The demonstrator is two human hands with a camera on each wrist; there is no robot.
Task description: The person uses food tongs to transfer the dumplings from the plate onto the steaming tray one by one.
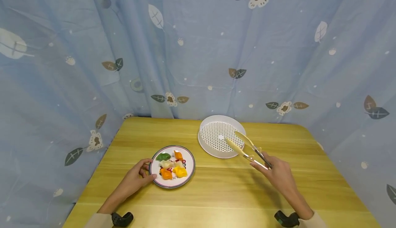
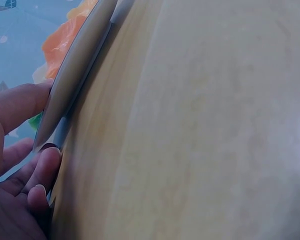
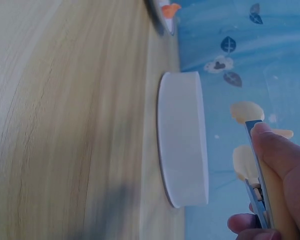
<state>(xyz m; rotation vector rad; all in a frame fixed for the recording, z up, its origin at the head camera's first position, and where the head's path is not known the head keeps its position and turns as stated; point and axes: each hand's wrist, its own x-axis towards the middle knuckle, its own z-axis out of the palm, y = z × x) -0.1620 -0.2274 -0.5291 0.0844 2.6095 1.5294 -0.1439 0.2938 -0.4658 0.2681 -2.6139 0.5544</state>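
Note:
My left hand holds the left rim of a round white plate with a dark edge, thumb on top and fingers at the underside. On the plate lie several colored dumplings: a green dumpling, orange ones, a yellow dumpling and pale ones. In the right wrist view, my right hand grips a pair of tongs with cream tips spread apart and nothing between them. Those tips hang over the right part of a white round steamer tray with a perforated bottom, which holds no food.
The wooden table carries the plate at left of center and the tray near its back edge. A blue curtain with leaf and flower prints hangs behind and along both sides of the table.

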